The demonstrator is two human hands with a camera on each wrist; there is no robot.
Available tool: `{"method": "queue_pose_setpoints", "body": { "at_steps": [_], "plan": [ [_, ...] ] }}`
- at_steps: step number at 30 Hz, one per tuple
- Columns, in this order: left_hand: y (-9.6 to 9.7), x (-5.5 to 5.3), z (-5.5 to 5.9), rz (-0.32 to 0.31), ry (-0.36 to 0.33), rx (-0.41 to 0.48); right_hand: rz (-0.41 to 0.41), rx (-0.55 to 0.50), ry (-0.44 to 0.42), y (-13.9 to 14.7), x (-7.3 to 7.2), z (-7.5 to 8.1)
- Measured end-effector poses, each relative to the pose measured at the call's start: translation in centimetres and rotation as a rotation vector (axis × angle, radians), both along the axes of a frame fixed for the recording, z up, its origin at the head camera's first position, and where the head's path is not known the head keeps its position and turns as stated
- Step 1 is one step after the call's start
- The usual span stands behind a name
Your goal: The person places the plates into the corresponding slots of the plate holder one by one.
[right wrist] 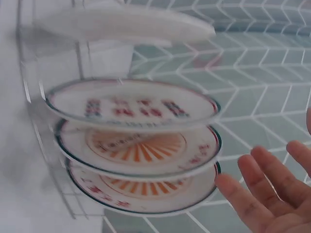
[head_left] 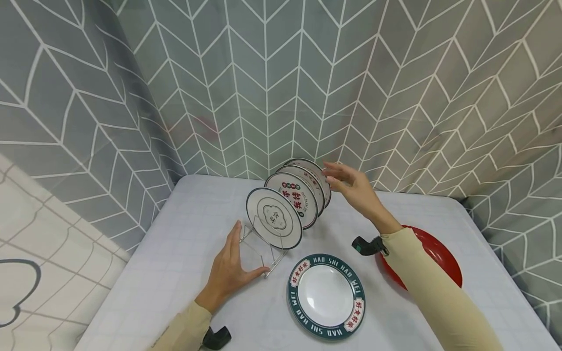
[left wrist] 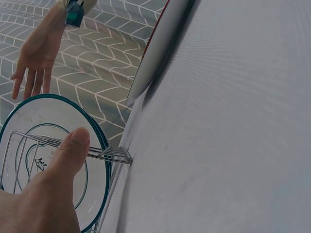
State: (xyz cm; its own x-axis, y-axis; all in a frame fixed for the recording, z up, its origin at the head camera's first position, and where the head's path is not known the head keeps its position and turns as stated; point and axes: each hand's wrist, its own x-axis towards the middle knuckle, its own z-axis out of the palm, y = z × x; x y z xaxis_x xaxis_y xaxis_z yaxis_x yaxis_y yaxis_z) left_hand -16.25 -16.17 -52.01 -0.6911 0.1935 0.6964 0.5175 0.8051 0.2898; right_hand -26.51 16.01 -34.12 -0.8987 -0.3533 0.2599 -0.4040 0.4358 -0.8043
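A silver wire plate rack [head_left: 273, 261] holds several upright round plates. The front plate [head_left: 274, 218] shows a dark ring and a small emblem; behind it stands a white plate with red lettering [head_left: 291, 197], then two more, whose orange ray patterns [right wrist: 138, 145] appear in the right wrist view. My left hand [head_left: 228, 270] spans the rack's near end, its thumb [left wrist: 73, 145] against the wires and its other fingers on the far side. My right hand [head_left: 353, 190] has loosely extended fingers beside the rearmost plate's edge [head_left: 328, 192], holding nothing.
A green-rimmed plate [head_left: 327, 261] with a white centre lies flat in front of the rack. To the right a red dish [head_left: 439, 253] lies partly under my right forearm. A patterned curtain [head_left: 281, 87] hangs behind the white-covered table [head_left: 197, 204].
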Motion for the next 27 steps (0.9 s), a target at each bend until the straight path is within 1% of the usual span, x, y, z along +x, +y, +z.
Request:
{"method": "queue_pose_setpoints", "body": {
  "at_steps": [3,7,12,14,16,19,21,24,27],
  "plan": [
    [0.0,0.0,-0.1,-0.002,0.007,0.0,0.019,0.02,-0.022,0.0,1.8,-0.6],
    [0.0,-0.1,-0.1,-0.005,0.005,0.0,0.059,0.028,-0.052,0.3,4.0,-2.0],
    [0.0,-0.1,-0.1,-0.002,0.001,0.001,0.089,0.048,-0.09,1.6,6.0,-4.1],
    [0.0,0.0,-0.1,-0.001,0.001,-0.001,0.083,0.069,-0.109,2.7,6.5,-5.1],
    [0.1,0.0,-0.1,-0.001,0.003,-0.002,0.061,0.102,-0.135,3.9,6.9,-6.3],
    [0.1,-0.1,-0.1,0.001,-0.001,-0.007,0.019,0.159,-0.193,5.7,7.2,-8.2],
    [0.1,-0.1,-0.1,0.003,-0.001,-0.009,0.02,0.201,-0.233,6.7,7.3,-9.3],
    [0.1,0.0,-0.2,0.006,-0.001,-0.009,0.076,0.235,-0.268,7.8,7.4,-10.6],
    [0.1,0.0,-0.2,0.007,0.003,-0.004,0.143,0.256,-0.295,8.5,7.4,-11.2]
  ]
}}
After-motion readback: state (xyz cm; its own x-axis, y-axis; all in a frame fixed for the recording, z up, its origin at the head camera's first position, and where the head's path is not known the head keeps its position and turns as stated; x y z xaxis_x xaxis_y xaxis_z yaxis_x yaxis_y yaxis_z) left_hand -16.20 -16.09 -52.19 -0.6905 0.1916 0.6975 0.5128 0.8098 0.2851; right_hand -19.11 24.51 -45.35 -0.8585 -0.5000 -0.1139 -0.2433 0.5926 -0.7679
